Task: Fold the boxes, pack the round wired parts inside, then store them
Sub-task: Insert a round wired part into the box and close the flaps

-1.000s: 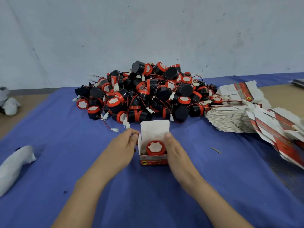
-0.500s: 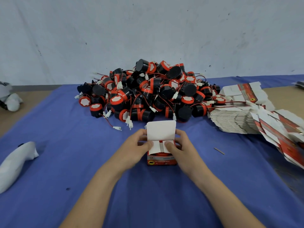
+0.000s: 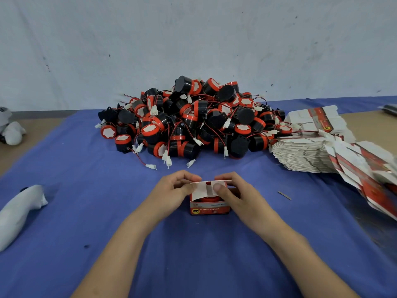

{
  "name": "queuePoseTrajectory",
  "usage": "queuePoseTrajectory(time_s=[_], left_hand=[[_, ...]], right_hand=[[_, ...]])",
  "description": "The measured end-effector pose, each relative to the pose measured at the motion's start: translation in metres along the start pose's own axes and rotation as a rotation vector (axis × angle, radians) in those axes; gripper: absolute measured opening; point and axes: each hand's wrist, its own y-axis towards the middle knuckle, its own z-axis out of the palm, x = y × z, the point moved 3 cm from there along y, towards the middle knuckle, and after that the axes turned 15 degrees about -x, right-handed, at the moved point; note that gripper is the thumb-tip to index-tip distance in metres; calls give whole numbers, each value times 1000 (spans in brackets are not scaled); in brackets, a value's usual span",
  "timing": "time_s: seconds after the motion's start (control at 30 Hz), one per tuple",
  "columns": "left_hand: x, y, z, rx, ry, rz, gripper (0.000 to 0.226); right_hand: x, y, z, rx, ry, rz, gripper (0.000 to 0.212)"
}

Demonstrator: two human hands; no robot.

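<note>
Left hand (image 3: 171, 191) and right hand (image 3: 235, 195) pinch seemingly half-closed box (image 3: 209, 208) flaps.

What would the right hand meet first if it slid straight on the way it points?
It grips the box; pushed on, the right hand would likely meet the left hand first, then the pile of round wired parts; depth unclear.

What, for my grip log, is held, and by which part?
The left hand and right hand grip the red box at its top flaps.
</note>
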Motion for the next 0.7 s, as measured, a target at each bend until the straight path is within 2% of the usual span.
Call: queuePoseTrajectory(time_s=[0.17,0.23,0.3,0.37,0.43,0.6,0.7], left_hand=[[1,-2,-2,0,-16,-5,36],[0,-5,-3,12,-11,24,31],[0,-7,-2,21,12,82,18],[2,-7,-2,19,67,136,9],[3,-8,-3,28,94,153,11],[1,-12,-2,37,91,169,12],[3,-14,-4,70,70,148,21]], right_hand=[[-4,-6,-7,102,-107,-84,67],[-6,-9,-8,121,-112,-84,73],[-7,-9,-9,118,-118,-85,70],[-8,-9,-8,122,-135,-97,58],[-9,-8,-7,128,-140,-110,50],[-9,-8,-8,136,-106,-128,52],[-6,-10,-9,152,-88,-127,45]])
